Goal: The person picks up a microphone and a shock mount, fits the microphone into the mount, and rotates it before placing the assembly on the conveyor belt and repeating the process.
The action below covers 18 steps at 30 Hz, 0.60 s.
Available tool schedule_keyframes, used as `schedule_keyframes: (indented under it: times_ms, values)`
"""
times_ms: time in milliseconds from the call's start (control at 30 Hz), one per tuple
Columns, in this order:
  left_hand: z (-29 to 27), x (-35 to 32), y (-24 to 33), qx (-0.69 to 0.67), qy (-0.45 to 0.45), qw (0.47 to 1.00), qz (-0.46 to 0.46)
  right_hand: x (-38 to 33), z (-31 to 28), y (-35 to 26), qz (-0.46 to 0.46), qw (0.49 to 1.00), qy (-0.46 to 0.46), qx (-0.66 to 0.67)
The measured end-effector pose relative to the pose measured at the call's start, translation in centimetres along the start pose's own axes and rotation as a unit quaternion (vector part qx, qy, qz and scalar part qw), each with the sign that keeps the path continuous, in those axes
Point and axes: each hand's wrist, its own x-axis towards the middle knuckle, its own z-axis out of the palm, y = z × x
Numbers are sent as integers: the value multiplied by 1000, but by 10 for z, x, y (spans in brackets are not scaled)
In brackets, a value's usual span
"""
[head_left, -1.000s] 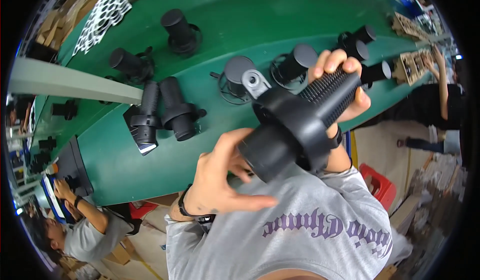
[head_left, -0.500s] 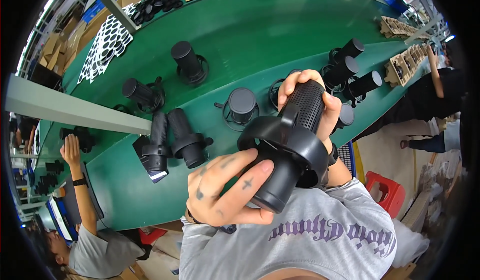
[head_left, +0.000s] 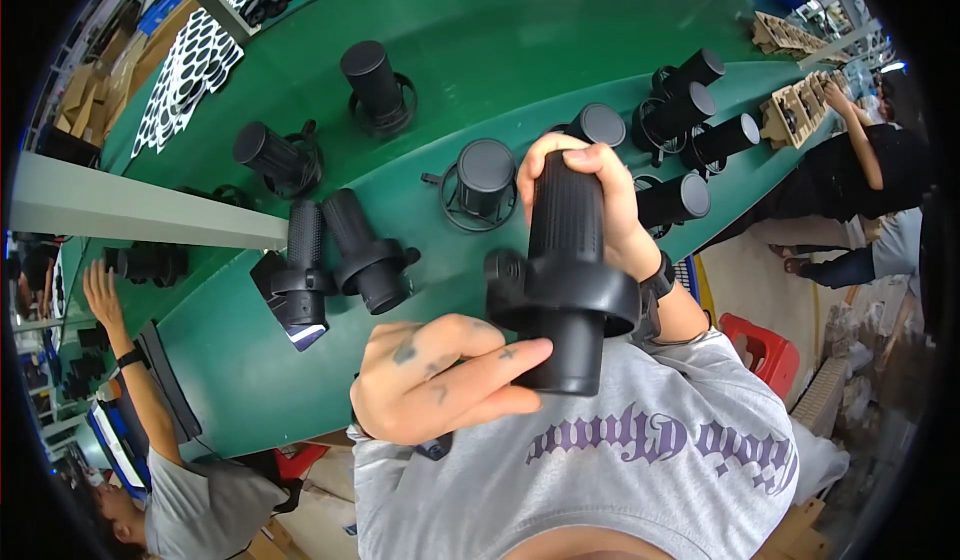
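Observation:
I hold a black cylindrical part (head_left: 565,280) with a ribbed grip and a wide collar upright over the near edge of the green table (head_left: 480,20). My right hand (head_left: 610,205) wraps the ribbed upper end. My left hand (head_left: 435,380) grips the smooth lower barrel from the left. Two similar black parts (head_left: 345,260) lie side by side on the table to the left. A round black part (head_left: 485,180) stands just beyond my hands.
Several more black cylindrical parts (head_left: 690,110) stand and lie at the right; others (head_left: 375,85) stand farther back. A perforated black-and-white sheet (head_left: 190,65) lies at the far left. One person (head_left: 160,460) works at lower left, another (head_left: 880,150) at right. A red crate (head_left: 765,350) sits on the floor.
The black part has swung from a slant to nearly upright. My left hand has moved from beside it onto its lower barrel, while my right hand stays on the ribbed end.

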Motion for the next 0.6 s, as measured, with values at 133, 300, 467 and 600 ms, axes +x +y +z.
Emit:
schedule_keyframes:
  times_ms: [133, 300, 467, 600]
  values:
    - [18, -2, 1, 100, 62, 993, -29, -6, 8, 7, 28, 997, 38, -67]
    - [25, -8, 7, 218, 73, 973, 1, -15, 5, 12, 28, 992, 52, -112]
    - [31, -19, 4, 217, 83, 972, 16, -22, 9, 3, -38, 975, 30, -218]
    - [29, -23, 1, 191, 95, 977, 26, -21, 11, 8, -38, 978, 26, -203]
